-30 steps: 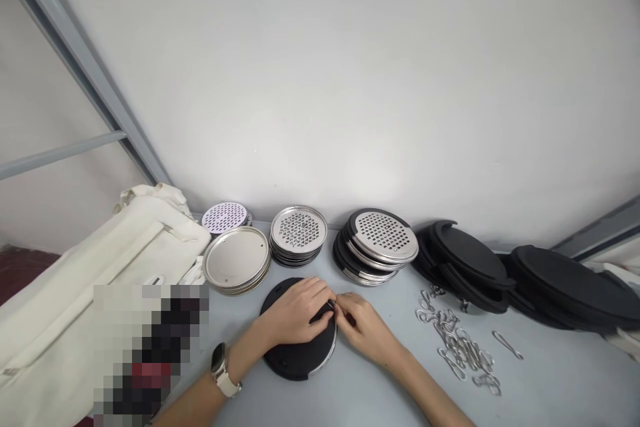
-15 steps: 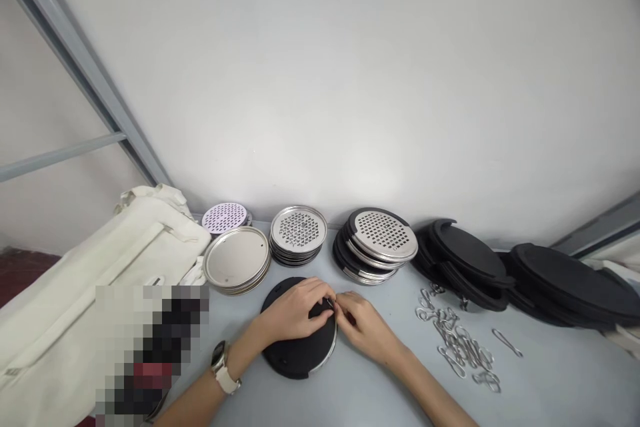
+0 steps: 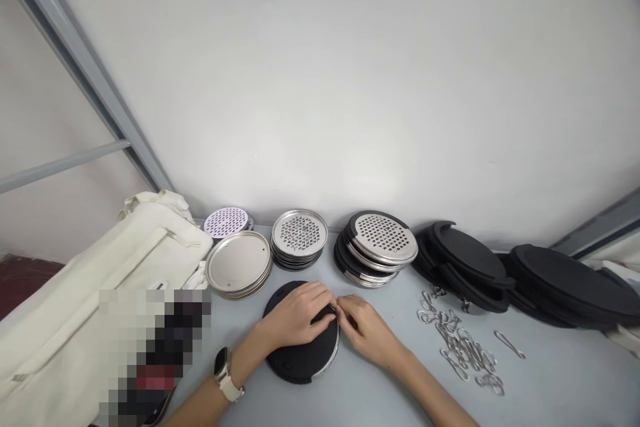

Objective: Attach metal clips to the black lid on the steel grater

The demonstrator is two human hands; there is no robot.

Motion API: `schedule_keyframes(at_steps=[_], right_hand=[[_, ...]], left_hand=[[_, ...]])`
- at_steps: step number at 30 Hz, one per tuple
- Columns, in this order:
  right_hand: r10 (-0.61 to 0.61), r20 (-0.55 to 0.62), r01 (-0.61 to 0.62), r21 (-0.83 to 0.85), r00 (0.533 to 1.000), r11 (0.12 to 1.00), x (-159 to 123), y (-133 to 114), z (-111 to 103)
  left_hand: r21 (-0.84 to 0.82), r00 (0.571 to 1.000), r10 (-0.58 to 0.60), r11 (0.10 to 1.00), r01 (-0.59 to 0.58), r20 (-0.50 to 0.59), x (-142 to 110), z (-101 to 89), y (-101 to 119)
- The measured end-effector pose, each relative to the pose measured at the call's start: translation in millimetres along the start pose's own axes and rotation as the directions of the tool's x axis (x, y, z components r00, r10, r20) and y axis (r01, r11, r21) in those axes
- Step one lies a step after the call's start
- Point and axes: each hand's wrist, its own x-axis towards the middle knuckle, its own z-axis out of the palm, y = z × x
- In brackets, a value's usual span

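A round black disc [image 3: 295, 367] with a bare metal rim on its right side lies flat on the grey table [image 3: 395, 393]. My left hand [image 3: 303, 313], with a watch [image 3: 226, 373] on its wrist, rests across the disc, its thumb and fingers closed together at the upper right edge. Against that same edge, my right hand [image 3: 367, 327] pinches with its fingertips touching those of the left. A small dark or metal bit shows between the fingertips, too small to name. To the right lies a pile of bent wire hooks [image 3: 465, 347].
Along the wall stand stacks of plain metal discs [image 3: 237, 263], round grater plates [image 3: 300, 233], graters with black rims [image 3: 385, 237] and black round covers [image 3: 470, 253], [image 3: 570, 280]. A lilac grater plate [image 3: 226, 221] sits behind. A cream bag [image 3: 105, 287] lies at left.
Both hands stay at the disc's upper right edge, with only slight finger movement. The whole view has shifted a little, so everything appears slightly lower.
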Motion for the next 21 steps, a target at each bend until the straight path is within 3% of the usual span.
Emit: schedule_keyframes(at_steps=[21], right_hand=[[0.002,0.001,-0.002,0.008,1.000,1.000,-0.6,-0.3,-0.9]], left_hand=[[0.088,0.999,0.032,0.996,-0.033,0.008,-1.1,-0.1,1.0]])
